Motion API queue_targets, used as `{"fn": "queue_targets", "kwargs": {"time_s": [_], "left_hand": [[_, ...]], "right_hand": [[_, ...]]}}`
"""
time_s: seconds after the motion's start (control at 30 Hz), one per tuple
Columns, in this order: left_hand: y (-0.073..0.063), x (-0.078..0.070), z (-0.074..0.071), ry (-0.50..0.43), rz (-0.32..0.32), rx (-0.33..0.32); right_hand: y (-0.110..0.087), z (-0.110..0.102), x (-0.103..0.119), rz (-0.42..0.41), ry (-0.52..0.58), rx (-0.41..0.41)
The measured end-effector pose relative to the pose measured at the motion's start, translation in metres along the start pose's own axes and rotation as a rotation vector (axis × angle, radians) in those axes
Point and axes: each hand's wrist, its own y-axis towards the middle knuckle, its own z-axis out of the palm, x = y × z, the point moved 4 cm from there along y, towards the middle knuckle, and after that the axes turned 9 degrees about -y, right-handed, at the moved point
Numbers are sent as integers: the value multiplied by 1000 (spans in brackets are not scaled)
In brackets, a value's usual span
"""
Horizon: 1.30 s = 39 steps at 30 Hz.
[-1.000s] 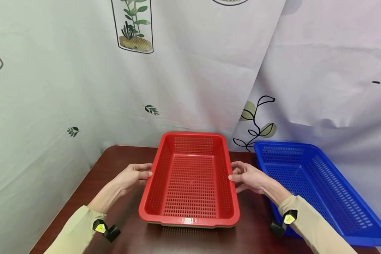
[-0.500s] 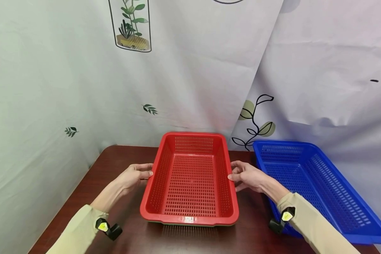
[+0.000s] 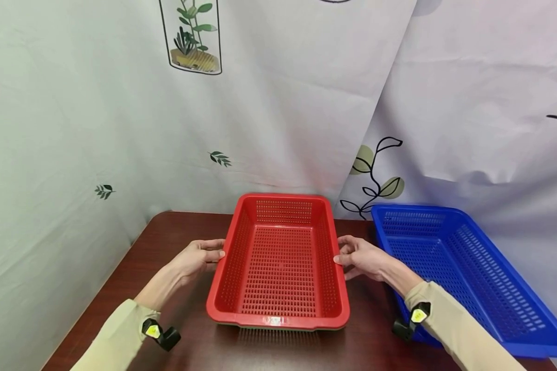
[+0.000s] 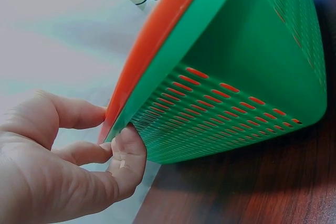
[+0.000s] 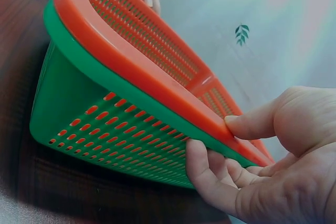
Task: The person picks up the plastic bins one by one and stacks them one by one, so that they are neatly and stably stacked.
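Note:
A red plastic basket (image 3: 278, 273) with slotted walls sits nested inside a green basket (image 4: 236, 66), whose slots show red behind them. In the head view the red one hides nearly all of the green. My left hand (image 3: 190, 260) pinches the stacked rims at the left side, thumb on the red rim and fingers curled under the green edge. On the opposite side my right hand (image 3: 364, 257) grips both rims the same way, its thumb (image 5: 252, 123) on the red rim. Nothing lies inside the red basket.
A larger blue basket (image 3: 445, 268) stands at the right of the dark wooden table (image 3: 176, 232), beside my right forearm. Behind the table hangs a pale printed cloth (image 3: 283, 103), which also covers the left side.
Almost nothing differs. Both hands keep hold of the stacked baskets in the same place; the head view has shifted slightly.

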Motion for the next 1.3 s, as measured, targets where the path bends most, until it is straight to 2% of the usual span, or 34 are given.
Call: {"fn": "queue_targets", "kwargs": {"time_s": [0.57,0.8,0.9,1.0,1.07,1.2,1.23,1.3], "left_hand": [[-1,0,0,6,-7,-10],[0,0,1,11,1,28],[1,-1,2,25,-6,25],[0,-4,4,109,-5,-19],[-2,-9,6,244,36,-94],[-6,-31,16,532,175,-286],[-7,-37,21,583,216,-324],[-7,-47,35,613,279,-357]], "right_hand": [[-1,1,-1,-5,3,-8],[-2,-1,-4,0,-5,-20],[-2,-1,-5,7,-7,-26],[-5,-2,-4,12,-41,-47],[-8,-3,-3,9,-82,-64],[-17,-9,2,-19,-180,-102],[-19,-11,3,-25,-196,-116],[-24,-17,5,-42,-221,-136]]}}
